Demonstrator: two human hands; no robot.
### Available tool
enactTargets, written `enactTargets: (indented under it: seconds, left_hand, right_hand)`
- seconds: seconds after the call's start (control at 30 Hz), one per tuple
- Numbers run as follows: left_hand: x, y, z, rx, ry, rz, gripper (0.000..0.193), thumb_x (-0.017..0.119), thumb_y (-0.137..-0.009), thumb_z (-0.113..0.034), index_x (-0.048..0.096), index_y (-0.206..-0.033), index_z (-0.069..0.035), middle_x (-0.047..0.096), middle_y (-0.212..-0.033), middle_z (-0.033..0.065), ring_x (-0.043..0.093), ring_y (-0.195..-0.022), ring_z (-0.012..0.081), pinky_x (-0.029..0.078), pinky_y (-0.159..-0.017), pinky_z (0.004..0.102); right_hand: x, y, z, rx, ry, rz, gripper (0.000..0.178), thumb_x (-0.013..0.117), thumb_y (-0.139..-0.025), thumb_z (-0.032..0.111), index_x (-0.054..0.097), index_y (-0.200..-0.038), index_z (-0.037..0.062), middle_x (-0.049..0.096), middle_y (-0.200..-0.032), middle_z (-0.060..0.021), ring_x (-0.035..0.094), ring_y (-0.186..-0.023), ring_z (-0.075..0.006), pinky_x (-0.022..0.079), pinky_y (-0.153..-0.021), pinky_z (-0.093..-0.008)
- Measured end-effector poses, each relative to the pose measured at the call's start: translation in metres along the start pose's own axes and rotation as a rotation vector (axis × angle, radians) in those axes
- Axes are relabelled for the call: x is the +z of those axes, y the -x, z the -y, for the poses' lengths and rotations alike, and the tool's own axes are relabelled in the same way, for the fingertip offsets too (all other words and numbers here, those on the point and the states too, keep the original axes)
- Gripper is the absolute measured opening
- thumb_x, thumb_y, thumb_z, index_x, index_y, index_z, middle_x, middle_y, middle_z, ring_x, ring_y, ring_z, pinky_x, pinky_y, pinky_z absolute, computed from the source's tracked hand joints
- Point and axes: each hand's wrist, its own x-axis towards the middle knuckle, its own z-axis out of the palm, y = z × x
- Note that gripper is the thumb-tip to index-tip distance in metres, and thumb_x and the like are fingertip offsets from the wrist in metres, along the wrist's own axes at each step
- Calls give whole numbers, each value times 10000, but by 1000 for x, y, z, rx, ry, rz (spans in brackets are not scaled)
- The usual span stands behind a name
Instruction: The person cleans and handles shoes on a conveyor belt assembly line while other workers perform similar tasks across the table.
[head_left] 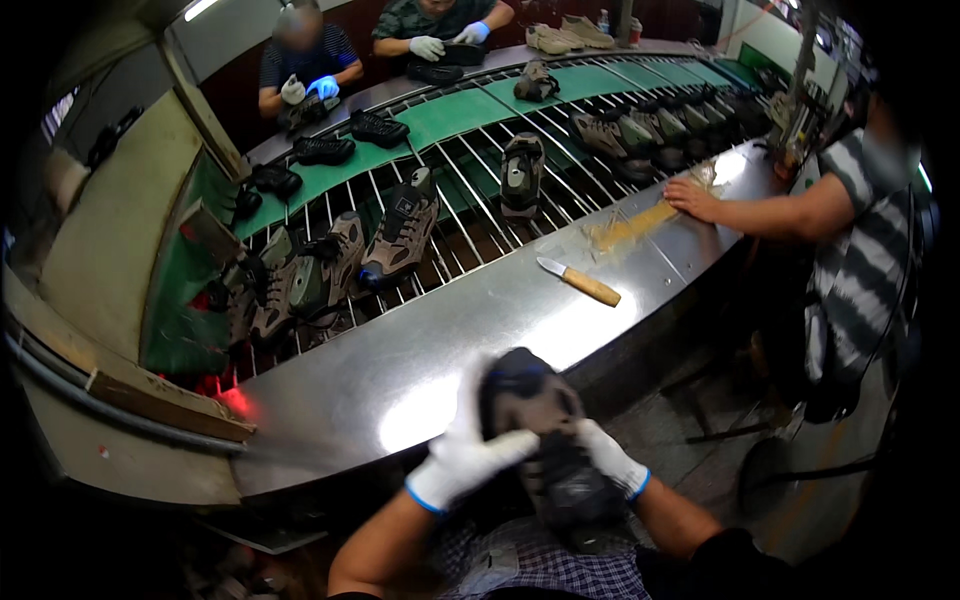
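Close to my body, just off the near edge of the metal bench, I hold a brown and black shoe (pixel 545 415) in both hands. My left hand (pixel 465 450), in a white knit glove with a blue cuff, wraps its left side, the thumb lying across the upper; motion blurs the fingers. On the shoe's right side my right hand (pixel 608 455), gloved the same way, is closed around it, with its fingers partly hidden. A knife (pixel 580 281) with a wooden handle and a short blade lies on the bench beyond the shoe.
A steel bench top (pixel 345 400) borders a rack of metal rods (pixel 455 235) carrying several shoes (pixel 400 230). Behind it runs a green belt (pixel 440 118). At right a person's hand (pixel 692 200) rests by yellowish tape (pixel 630 228). Two gloved people work across the line.
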Motion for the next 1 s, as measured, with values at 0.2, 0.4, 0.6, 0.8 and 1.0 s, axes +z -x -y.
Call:
enactTargets:
  seconds: [0.2, 0.4, 0.6, 0.8, 1.0]
  left_hand:
    - [-118, 19, 7, -329, 223, 40, 900, 947, -718, -236, 544, -1480, 23, 668, -1392, 170, 632, -1308, 256, 489, -1153, 394]
    - [-115, 55, 4, -340, 107, 7, 775, 948, -730, -165, 603, -1402, 7, 678, -1333, 134, 652, -1225, 229, 524, -1081, 375]
    - [-115, 39, -3, -435, 185, 137, 713, 912, -773, -52, 598, -1412, -13, 665, -1391, 124, 626, -1275, 224, 486, -1137, 387]
    - [-116, 34, 4, -351, 69, 128, 717, 902, -777, -28, 586, -1420, -3, 672, -1299, 84, 645, -1176, 165, 556, -1012, 337]
    - [-122, 31, 1, -428, 116, 128, 721, 921, -800, -101, 588, -1431, 3, 661, -1312, 90, 634, -1188, 175, 518, -1064, 345]
  right_hand:
    - [96, 29, 55, -99, 1123, 382, 811, 562, -1034, 596, 386, -1546, -7, 718, -1142, -340, 740, -940, -501, 603, -822, -546]
    - [71, 53, 42, -965, 1380, 129, 609, 796, -826, 132, 621, -1401, 31, 667, -1292, -240, 739, -989, -389, 634, -797, -444]
    - [98, -7, 34, -1025, 1420, -17, 524, 721, -923, 91, 590, -1420, -5, 660, -1290, -220, 744, -1022, -347, 640, -830, -402]
    - [117, -86, 61, -772, 1360, 280, 409, 568, -1092, 318, 609, -1436, 102, 755, -1113, -201, 766, -950, -358, 624, -821, -431]
    - [129, -108, 58, -505, 1249, 294, 424, 549, -1085, 279, 590, -1442, 54, 743, -1210, -239, 729, -1115, -408, 578, -979, -449]
